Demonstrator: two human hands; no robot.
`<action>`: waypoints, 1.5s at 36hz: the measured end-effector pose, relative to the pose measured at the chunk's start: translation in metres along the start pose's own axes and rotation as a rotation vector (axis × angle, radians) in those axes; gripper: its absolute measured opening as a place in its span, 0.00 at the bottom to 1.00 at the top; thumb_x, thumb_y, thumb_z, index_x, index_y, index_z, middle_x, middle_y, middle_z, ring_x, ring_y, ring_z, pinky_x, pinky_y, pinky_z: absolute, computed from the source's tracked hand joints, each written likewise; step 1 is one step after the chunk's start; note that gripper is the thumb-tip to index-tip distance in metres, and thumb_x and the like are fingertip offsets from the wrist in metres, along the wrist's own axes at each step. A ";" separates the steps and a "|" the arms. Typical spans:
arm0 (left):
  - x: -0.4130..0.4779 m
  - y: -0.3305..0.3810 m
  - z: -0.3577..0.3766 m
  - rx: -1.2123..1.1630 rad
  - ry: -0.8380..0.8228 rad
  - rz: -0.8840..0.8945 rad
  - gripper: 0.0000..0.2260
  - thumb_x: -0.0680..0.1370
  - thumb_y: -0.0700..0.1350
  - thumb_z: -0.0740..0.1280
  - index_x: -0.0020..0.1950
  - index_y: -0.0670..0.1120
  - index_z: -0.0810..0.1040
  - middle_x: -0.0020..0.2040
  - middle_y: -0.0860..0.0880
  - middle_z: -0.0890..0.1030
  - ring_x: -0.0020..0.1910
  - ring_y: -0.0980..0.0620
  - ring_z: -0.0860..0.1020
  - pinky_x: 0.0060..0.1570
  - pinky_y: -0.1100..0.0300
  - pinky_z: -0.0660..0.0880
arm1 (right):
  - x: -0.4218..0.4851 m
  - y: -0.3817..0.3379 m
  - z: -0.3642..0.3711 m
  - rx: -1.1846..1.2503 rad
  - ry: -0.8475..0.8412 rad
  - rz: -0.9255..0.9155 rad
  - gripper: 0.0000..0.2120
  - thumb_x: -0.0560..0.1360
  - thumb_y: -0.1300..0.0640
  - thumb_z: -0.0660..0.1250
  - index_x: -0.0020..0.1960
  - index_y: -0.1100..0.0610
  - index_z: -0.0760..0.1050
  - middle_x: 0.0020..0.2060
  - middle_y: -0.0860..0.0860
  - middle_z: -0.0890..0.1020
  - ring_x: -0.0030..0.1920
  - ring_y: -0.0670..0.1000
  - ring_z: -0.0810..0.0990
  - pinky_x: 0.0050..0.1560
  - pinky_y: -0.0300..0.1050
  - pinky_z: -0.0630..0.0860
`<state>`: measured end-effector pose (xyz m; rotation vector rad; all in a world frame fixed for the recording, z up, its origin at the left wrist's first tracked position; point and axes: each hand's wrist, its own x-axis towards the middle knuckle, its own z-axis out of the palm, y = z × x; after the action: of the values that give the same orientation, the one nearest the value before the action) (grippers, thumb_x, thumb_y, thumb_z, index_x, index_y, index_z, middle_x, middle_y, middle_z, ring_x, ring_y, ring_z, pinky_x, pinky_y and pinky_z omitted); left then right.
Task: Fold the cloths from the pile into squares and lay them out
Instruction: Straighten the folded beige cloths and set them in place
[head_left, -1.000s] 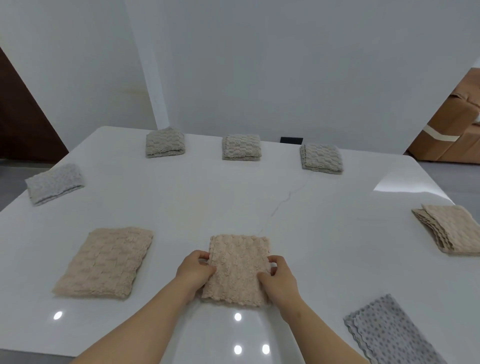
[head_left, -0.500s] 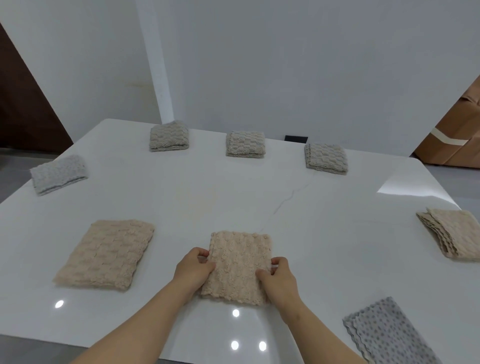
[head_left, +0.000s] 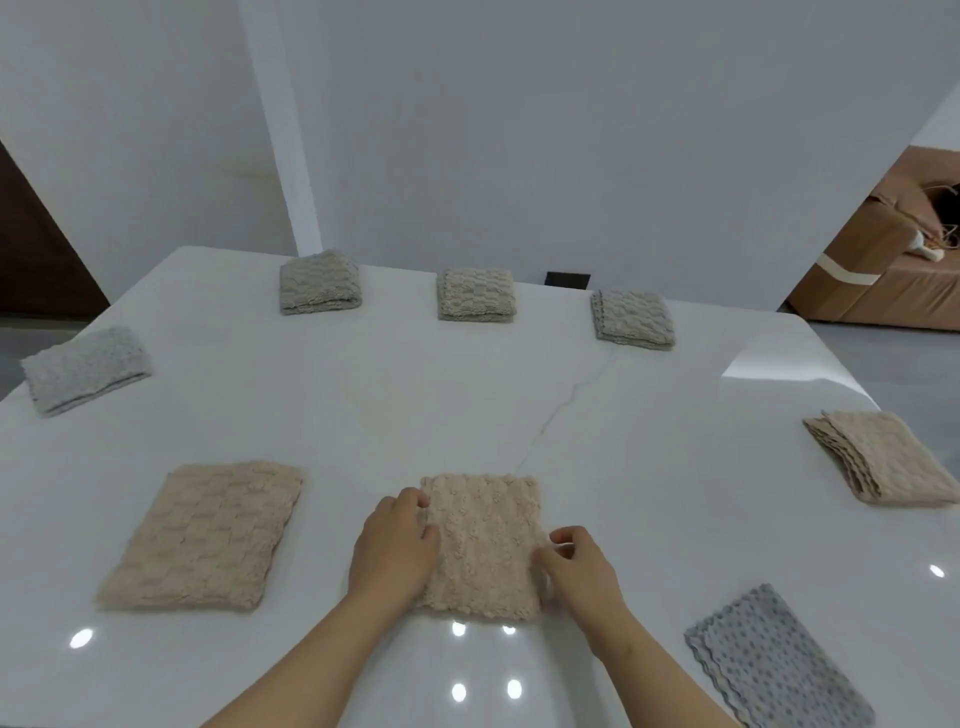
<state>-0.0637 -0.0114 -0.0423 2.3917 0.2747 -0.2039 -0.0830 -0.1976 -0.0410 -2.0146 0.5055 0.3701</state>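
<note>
Hands flank the beige cloth lying near the counter front edge, left hand and right hand each pinching a side edge, apparently squaring the fold before laying it out like the others.

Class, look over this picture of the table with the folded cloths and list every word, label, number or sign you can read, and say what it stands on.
There is none to read. The cloths, among them the beige cloth under the left hand and right hand, show only woven texture; the white table and wall are bare. The brown box at the far right has tape but no print that can be read.
</note>
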 end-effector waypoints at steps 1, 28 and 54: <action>-0.001 0.003 0.002 0.002 -0.005 0.024 0.13 0.78 0.44 0.59 0.63 0.48 0.70 0.55 0.50 0.72 0.51 0.54 0.72 0.47 0.62 0.69 | 0.000 0.000 -0.002 -0.011 0.006 -0.010 0.14 0.76 0.57 0.61 0.62 0.56 0.69 0.48 0.48 0.75 0.42 0.42 0.72 0.37 0.35 0.68; -0.067 0.147 0.153 0.035 -0.036 0.001 0.11 0.78 0.46 0.60 0.60 0.50 0.72 0.47 0.53 0.75 0.44 0.56 0.73 0.37 0.66 0.67 | 0.019 0.079 -0.169 -0.081 -0.054 -0.321 0.10 0.78 0.58 0.59 0.57 0.54 0.74 0.51 0.45 0.77 0.49 0.43 0.74 0.45 0.30 0.68; -0.091 0.175 0.205 0.051 -0.176 -0.228 0.09 0.77 0.49 0.59 0.38 0.54 0.64 0.46 0.52 0.78 0.47 0.51 0.75 0.47 0.56 0.69 | 0.024 0.149 -0.237 -0.269 -0.166 -0.135 0.05 0.72 0.58 0.64 0.45 0.57 0.68 0.37 0.50 0.73 0.36 0.47 0.71 0.38 0.43 0.66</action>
<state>-0.1218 -0.2895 -0.0611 2.3710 0.4642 -0.5297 -0.1243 -0.4754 -0.0538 -2.2387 0.2228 0.5403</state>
